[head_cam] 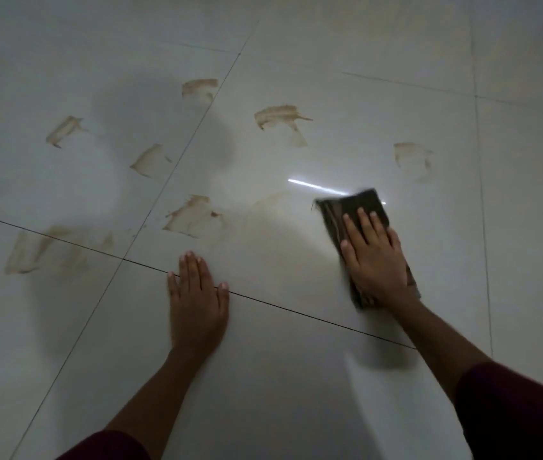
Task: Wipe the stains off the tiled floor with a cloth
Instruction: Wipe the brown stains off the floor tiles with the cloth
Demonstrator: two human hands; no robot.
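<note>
Right hand (pixel 374 260) spread flat, palm down, pinning a dark folded cloth (pixel 353 207) to the glossy tiled floor (pixel 296 376), long axis of the cloth running away from the body. Left hand (pixel 197 290) flat and empty on a grout line, bracing. Nearest clear stains: a pale smear (pixel 412 159) just beyond the cloth to the right, a darker streak (pixel 280 117) farther off ahead-left, another (pixel 192 215) left, nearer the bracing hand; probably a push forward next.

Right hand (pixel 374 260) flat on cloth (pixel 353 207), left hand (pixel 197 293) on floor (pixel 280 376) beside it, stains (pixel 280 119) beyond both
</note>
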